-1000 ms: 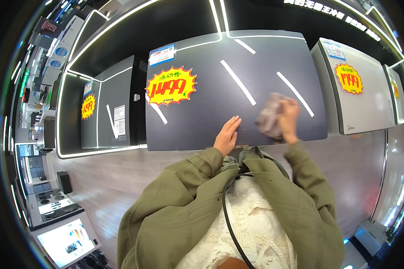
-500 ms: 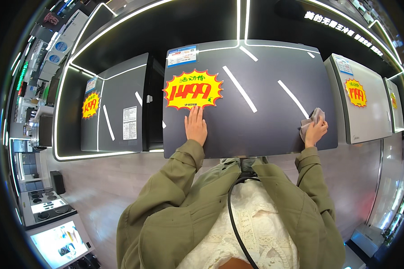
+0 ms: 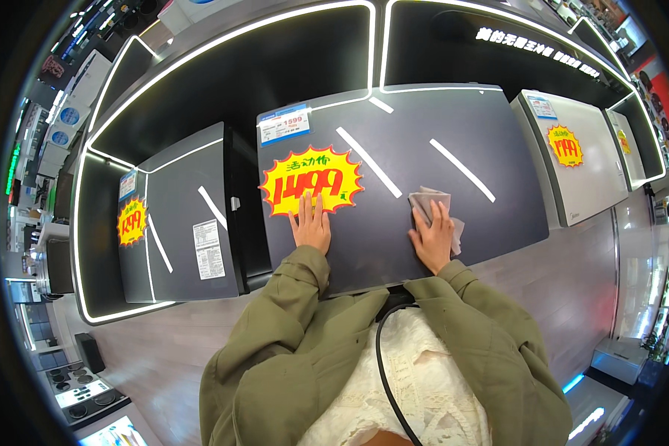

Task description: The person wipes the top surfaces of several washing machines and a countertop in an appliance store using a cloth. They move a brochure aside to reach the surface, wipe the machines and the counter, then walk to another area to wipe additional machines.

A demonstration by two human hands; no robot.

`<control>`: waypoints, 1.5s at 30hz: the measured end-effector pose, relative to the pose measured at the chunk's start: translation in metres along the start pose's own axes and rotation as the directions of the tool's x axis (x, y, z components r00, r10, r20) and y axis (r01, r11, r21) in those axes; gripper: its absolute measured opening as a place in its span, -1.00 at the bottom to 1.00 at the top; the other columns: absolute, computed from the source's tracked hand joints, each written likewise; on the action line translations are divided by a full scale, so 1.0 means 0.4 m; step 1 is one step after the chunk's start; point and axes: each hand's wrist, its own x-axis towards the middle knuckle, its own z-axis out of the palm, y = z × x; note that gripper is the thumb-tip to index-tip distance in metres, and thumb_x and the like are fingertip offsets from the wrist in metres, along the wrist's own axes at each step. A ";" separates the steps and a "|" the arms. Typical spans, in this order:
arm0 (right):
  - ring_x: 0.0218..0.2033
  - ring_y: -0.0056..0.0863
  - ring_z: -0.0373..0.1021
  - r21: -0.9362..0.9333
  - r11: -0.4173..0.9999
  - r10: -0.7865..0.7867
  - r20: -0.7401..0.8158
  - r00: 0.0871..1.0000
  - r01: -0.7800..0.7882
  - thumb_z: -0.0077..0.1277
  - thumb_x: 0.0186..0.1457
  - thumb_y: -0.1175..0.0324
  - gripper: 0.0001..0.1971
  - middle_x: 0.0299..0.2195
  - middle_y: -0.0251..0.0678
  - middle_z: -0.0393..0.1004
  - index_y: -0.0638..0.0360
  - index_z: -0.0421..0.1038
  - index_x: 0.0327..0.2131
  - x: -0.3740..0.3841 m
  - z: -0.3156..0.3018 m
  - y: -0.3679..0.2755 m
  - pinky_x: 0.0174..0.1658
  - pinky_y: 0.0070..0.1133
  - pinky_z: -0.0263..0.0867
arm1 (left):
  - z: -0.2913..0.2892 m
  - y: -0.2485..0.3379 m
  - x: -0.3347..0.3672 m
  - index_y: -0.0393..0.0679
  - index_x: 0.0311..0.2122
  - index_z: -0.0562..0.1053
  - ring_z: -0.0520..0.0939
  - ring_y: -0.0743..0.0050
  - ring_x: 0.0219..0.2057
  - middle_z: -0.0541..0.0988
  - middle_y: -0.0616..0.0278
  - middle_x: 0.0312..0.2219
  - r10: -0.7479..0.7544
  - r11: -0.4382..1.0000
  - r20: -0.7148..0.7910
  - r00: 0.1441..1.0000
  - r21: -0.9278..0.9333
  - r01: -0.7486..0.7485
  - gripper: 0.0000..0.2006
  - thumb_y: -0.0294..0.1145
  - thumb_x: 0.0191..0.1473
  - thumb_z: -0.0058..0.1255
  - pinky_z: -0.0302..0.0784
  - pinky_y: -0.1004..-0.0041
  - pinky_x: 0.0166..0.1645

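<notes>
In front of me is the smooth dark grey top (image 3: 379, 245) of a large appliance, with white strips of reflected light across it. My left hand (image 3: 312, 229) lies flat on it, fingers spread, the fingertips over the lower edge of a yellow starburst price sign (image 3: 305, 165) with a red border. My right hand (image 3: 433, 241), right of the middle and close to the near edge, presses a crumpled grey cloth (image 3: 431, 198) against the top. Its fingers lie over the cloth, which sticks out above and to the right of them.
A blue-and-white label (image 3: 284, 125) sits at the top's far left corner. To the left stands another dark grey appliance (image 3: 178, 215) across a gap; to the right, a light grey one (image 3: 572, 178). A black display wall (image 3: 275, 67) edged with light strips rises behind. A black cable (image 3: 383, 357) hangs down my front.
My right hand has slid the cloth leftward from the right side of the top toward the middle. My left hand stays by the price sign, its fingers now more spread. The view has tilted slightly.
</notes>
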 end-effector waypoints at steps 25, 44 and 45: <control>0.04 -0.01 0.12 -0.112 0.994 -0.049 -0.313 0.949 0.014 -0.10 -0.02 0.43 -0.60 0.02 -0.06 0.22 -0.11 0.36 -0.04 0.849 0.416 0.071 -0.01 -0.20 0.12 | -0.052 0.037 0.034 0.06 0.16 0.22 0.09 0.33 0.23 0.15 0.23 0.18 -0.033 0.999 0.020 0.999 -0.027 0.033 -0.53 -0.27 0.09 -0.22 -0.16 0.03 0.25; 0.05 -0.31 0.15 -0.051 0.984 -0.165 0.138 0.977 0.174 -0.10 -0.08 0.35 -0.54 0.09 -0.19 0.20 -0.08 0.34 -0.01 -0.168 -0.088 0.031 -0.09 -0.38 0.08 | -0.002 0.022 0.013 0.09 0.20 0.12 0.00 0.36 0.26 0.07 0.29 0.21 -0.023 0.998 -0.007 1.000 0.053 0.023 -0.51 -0.26 0.12 -0.32 -0.20 0.03 0.27; 0.04 -0.31 0.16 -0.079 0.982 -0.159 0.149 0.976 0.173 -0.11 -0.07 0.35 -0.54 0.09 -0.20 0.20 -0.09 0.34 0.00 -0.160 -0.080 0.032 -0.09 -0.38 0.08 | -0.006 0.022 0.010 0.09 0.20 0.12 0.00 0.36 0.26 0.07 0.29 0.21 -0.025 0.998 0.001 1.000 0.051 0.025 -0.51 -0.26 0.12 -0.32 -0.20 0.03 0.27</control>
